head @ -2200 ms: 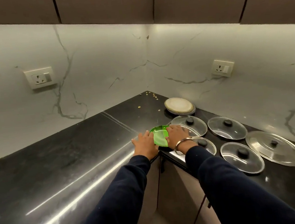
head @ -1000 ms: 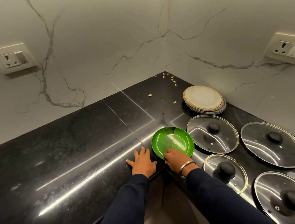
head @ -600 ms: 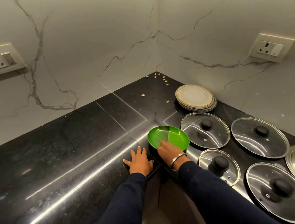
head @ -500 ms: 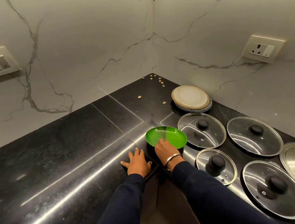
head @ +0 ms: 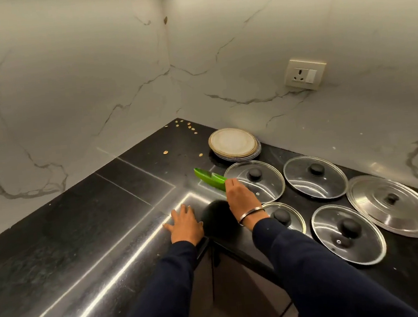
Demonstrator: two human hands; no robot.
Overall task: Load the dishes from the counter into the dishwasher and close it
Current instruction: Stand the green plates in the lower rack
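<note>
Lighting: warm strip light from under the cabinets at the top, brightest on the marble wall. Glare: long white streaks across the polished black counter at near left; highlights on the steel lid. Shadow: dark patch beneath the green plate. Distortion: wide-angle bending at edges. Focus: slightly soft throughout.

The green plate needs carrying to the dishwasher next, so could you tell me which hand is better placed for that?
The right hand: it already grips the green plate by its near edge, tilted up off the counter. The left hand rests flat on the counter, apart from the plate.
</note>
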